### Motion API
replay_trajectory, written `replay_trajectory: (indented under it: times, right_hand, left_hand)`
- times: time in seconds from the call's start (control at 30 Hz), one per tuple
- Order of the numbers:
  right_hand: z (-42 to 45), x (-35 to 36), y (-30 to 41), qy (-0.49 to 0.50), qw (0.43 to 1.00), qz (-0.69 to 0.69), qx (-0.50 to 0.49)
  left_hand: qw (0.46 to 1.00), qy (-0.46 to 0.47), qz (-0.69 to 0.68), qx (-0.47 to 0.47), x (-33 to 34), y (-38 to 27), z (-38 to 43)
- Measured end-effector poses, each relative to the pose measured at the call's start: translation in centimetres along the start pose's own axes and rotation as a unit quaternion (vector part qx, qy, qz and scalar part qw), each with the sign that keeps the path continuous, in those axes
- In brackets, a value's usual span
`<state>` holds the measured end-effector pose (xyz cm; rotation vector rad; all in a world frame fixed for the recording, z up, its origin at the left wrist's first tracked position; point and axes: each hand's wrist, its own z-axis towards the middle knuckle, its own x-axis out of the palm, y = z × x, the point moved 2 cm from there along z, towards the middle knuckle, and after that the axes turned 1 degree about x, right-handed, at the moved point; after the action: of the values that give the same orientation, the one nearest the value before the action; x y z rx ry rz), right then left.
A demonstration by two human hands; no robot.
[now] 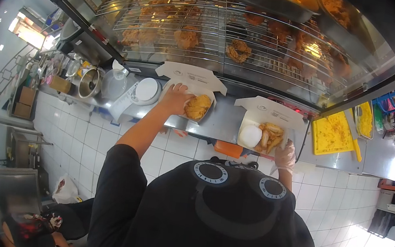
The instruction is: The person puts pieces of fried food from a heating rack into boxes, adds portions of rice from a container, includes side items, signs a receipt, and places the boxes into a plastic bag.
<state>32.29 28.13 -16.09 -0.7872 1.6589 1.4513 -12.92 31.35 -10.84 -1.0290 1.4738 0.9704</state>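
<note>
Two open white cardboard takeaway boxes sit on the metal counter before me. My bare left hand [176, 98] reaches over the left side of the left box [192, 74], its fingertips near the hinge; what lies under the palm is hidden. Beside it in that box is a piece of fried chicken [198, 107]. In the right box [271, 112], a white round mound, seemingly rice [250, 136], sits next to cut fried chicken pieces [270, 137]. My right hand [285, 155], in a clear plastic glove, grips this box at its right front side.
A heated display cabinet [223, 65] with fried chicken on wire racks stands behind the boxes. At right lie a yellow cutting board [333, 134] and a yellow-handled knife [357, 150]. To the left are a white round container [148, 89] and a steel bowl [90, 83]. Another person [37, 226] is at lower left.
</note>
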Motion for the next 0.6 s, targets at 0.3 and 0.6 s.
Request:
replay_trajectory:
  times: [0.3, 0.6]
  right_hand:
    - [0.1, -0.5, 1.1, 0.026, 0.999, -0.021, 0.032]
    - [1.5, -1.1, 1.8, 0.087, 0.988, 0.01, 0.131]
  left_hand:
    - [0.986, 0.06, 0.157, 0.017, 2.3, -0.9, 0.7]
    - [0.991, 0.102, -0.09, -0.017, -6.4, -2.7, 1.5]
